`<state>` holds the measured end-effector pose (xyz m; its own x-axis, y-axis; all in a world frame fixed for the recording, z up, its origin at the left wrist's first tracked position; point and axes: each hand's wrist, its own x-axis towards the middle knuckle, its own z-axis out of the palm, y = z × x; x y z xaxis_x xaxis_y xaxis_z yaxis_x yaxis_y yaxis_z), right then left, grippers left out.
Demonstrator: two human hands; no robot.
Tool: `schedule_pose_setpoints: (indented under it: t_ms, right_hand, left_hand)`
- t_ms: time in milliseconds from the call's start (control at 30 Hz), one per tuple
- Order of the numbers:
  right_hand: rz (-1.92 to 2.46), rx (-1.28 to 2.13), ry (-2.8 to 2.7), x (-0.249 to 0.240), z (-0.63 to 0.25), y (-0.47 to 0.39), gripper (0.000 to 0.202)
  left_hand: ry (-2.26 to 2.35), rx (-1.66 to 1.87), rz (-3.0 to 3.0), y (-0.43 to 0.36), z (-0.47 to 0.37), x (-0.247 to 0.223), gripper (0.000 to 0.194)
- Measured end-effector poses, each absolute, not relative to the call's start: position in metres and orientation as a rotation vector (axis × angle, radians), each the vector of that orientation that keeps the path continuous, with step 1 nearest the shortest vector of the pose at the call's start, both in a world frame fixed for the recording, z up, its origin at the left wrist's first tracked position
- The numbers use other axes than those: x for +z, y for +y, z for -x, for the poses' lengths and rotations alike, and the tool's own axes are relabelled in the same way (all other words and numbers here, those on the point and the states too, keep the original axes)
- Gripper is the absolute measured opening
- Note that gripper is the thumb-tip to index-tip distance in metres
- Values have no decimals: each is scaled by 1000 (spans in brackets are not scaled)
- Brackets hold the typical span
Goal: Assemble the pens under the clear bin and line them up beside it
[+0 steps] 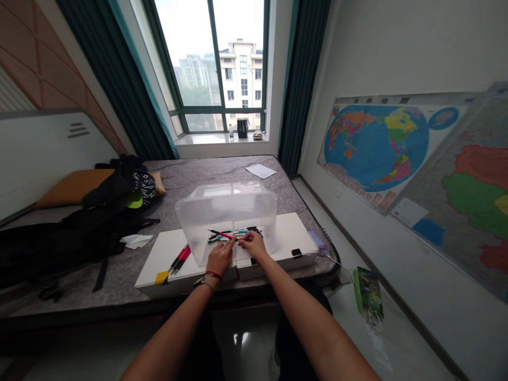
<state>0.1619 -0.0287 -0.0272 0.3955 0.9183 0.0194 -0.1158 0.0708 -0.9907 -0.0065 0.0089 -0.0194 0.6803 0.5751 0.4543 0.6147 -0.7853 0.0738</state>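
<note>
Bare forearms [317, 323], fingers [233, 241] on a slim pen [222, 235], red and black

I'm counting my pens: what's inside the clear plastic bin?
A loose pile of pens, some dark or teal. The left hand and right hand hide part, so I can't count them.

Obstacle: clear plastic bin [226, 211], its walls standing left, right and at the far side of the pens [222, 236]. Passage: open space on the near side. Further obstacle: red-and-black pens [180, 259], just outside the left wall.
</note>
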Motion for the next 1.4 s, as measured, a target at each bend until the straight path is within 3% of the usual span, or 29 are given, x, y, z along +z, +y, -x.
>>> schedule_pose_setpoints:
  t_ms: [600,933,1167,1400]
  right_hand:
    - [1207,966,-887,-31,-162,-26,30]
    - [1465,739,-1165,-30,-159,-30,27]
    - [1491,776,-1197,-31,-160,-25,16]
    - [1647,644,-1290,-26,-159,-26,35]
  left_hand:
    - [-1003,-706,2742,8,6,-20,50]
    - [-980,-749,2745,10,5,-21,50]
    - [-958,-763,2780,11,6,-24,51]
    - [-939,-730,2776,10,6,-22,51]
